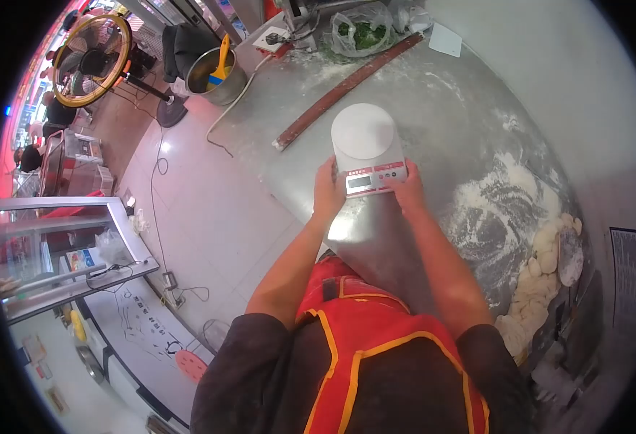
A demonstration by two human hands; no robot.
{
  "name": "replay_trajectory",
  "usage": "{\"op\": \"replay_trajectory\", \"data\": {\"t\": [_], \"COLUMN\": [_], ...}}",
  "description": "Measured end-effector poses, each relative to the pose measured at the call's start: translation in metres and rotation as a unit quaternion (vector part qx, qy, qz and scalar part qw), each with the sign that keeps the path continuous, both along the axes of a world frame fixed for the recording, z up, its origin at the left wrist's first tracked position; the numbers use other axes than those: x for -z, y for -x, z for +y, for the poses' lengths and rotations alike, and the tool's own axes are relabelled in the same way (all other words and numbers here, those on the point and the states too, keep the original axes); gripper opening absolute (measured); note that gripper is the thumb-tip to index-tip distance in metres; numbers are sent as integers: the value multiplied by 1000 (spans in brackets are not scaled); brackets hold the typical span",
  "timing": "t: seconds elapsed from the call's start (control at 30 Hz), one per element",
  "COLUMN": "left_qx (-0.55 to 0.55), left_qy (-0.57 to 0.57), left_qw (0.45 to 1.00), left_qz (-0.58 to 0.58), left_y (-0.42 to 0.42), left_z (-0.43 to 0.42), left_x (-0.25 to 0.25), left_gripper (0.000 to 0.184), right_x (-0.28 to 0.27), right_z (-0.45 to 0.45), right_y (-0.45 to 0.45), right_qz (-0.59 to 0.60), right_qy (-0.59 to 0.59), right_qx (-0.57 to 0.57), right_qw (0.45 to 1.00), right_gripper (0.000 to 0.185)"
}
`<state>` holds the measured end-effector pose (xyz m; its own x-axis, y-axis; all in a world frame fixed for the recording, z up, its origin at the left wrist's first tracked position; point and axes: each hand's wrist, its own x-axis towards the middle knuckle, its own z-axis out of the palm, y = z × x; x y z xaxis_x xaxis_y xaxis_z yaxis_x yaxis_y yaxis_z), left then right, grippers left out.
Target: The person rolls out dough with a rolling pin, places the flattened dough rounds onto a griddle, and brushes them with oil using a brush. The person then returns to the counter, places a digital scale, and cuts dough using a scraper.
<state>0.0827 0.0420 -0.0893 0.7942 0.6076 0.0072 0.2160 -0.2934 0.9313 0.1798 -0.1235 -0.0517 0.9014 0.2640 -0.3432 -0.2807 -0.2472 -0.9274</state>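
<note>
A white digital kitchen scale (367, 148) with a round top plate and a red-trimmed display panel stands on the grey metal worktop (412, 94). Nothing lies on its plate. My left hand (329, 191) is closed around the scale's near left corner. At the near right corner, beside the buttons, my right hand (410, 191) grips the other side. Fingers of both hands are partly hidden by the scale. Beyond it, to the left, a long brown rolling pin (347, 90) lies slantwise across the worktop.
White flour (506, 199) is spread at the right, next to pale dough pieces (531, 289) along the edge. A bag of chopped greens (361, 35) sits at the back. A metal pot (220, 83) holds a yellow-handled brush. A fan (90, 61) stands far left.
</note>
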Motion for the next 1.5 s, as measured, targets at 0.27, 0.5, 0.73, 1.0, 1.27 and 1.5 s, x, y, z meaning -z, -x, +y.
{"op": "replay_trajectory", "data": {"t": [0.27,0.5,0.73,1.0,1.27,1.5], "left_qx": [-6,-2,-3,150,575,487], "left_qy": [-17,-29,-61,23,71,-134], "left_qw": [1000,1000,997,987,803,858], "left_qz": [-24,-6,43,-54,139,89], "left_y": [3,4,6,-27,-118,-68], "left_z": [-2,-2,1,-43,-200,-272], "left_x": [6,-1,1,-54,-15,-64], "left_gripper": [48,48,47,59,60,51], "right_x": [30,24,48,31,-64,-108], "right_z": [11,12,12,-12,-135,-358], "right_y": [1,0,-6,3,15,151], "right_qz": [-118,-93,-92,-144,178,-142], "right_qy": [197,192,196,207,-347,161], "right_qx": [10,7,-27,96,393,496], "right_qw": [973,977,976,963,833,841], "right_gripper": [69,73,78,80,77,72]}}
